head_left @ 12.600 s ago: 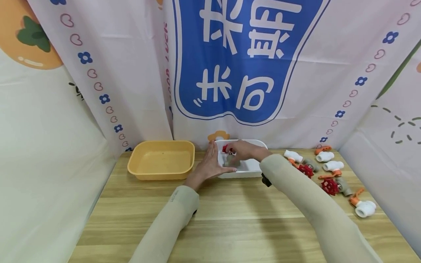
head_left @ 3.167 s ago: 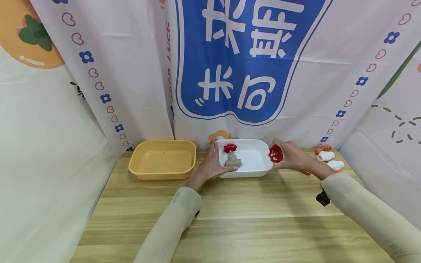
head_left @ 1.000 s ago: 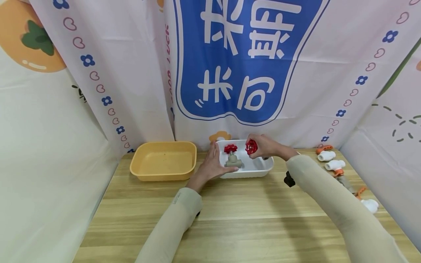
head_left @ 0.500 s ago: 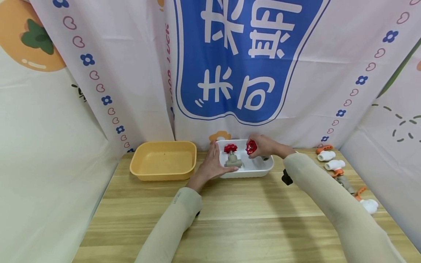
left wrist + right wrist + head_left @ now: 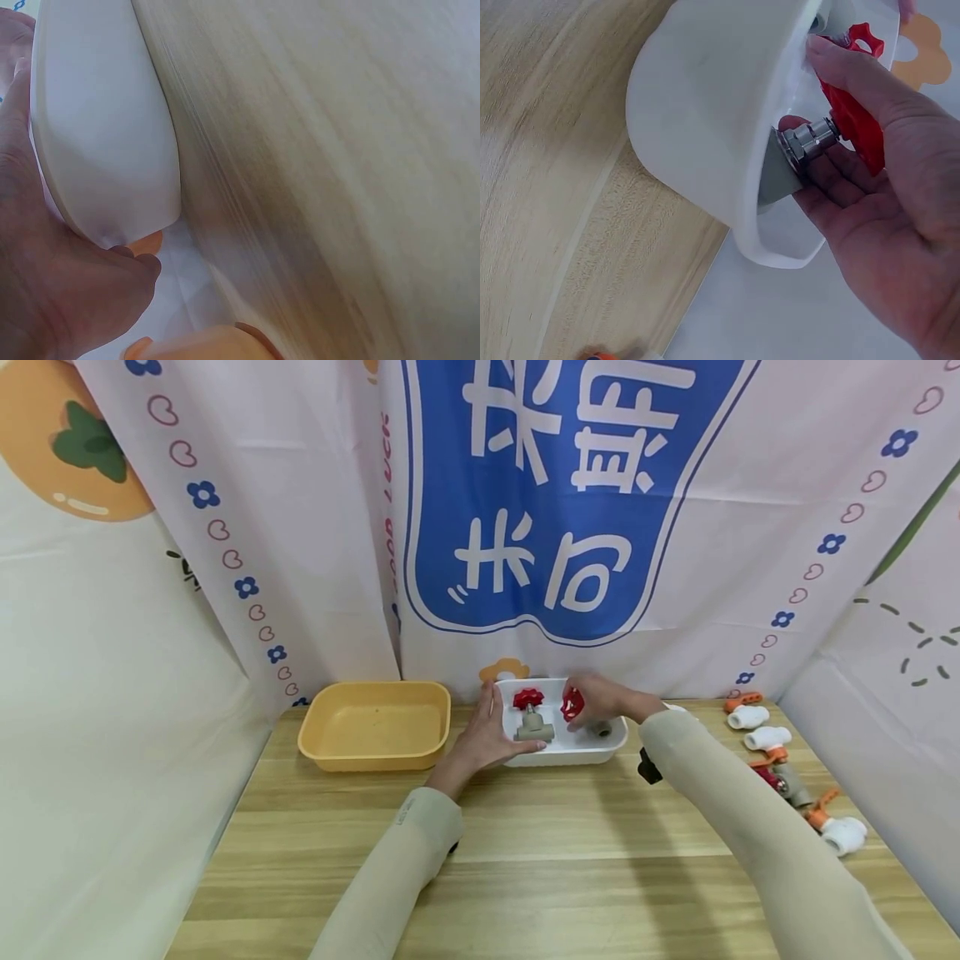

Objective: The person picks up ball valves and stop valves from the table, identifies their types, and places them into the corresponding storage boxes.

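A white plastic tray (image 5: 558, 758) stands by the back curtain. My left hand (image 5: 483, 735) holds its left end, thumb at the front rim and fingers reaching to the back; in the left wrist view, fingertips bend round the tray's end. Inside, near that hand, lies a gate valve (image 5: 533, 727) with grey-beige body and red handwheel. My right hand (image 5: 600, 700) grips a second such valve (image 5: 810, 142) over the tray's right part. In the right wrist view, the fingers surround its metal stem and red handwheel; the grey body is down inside the tray wall, partly hidden.
A yellow tray (image 5: 375, 760) stands to the left of the white one. Along the table's right edge lie several white ball valves (image 5: 845, 836) with orange levers and another red-wheeled valve (image 5: 793, 785). My right sleeve covers part of that group.
My right hand, earlier on the first valve, has carried a second valve from the right-hand group into the white tray and lowered it slightly. My left hand stays at the tray's left end.
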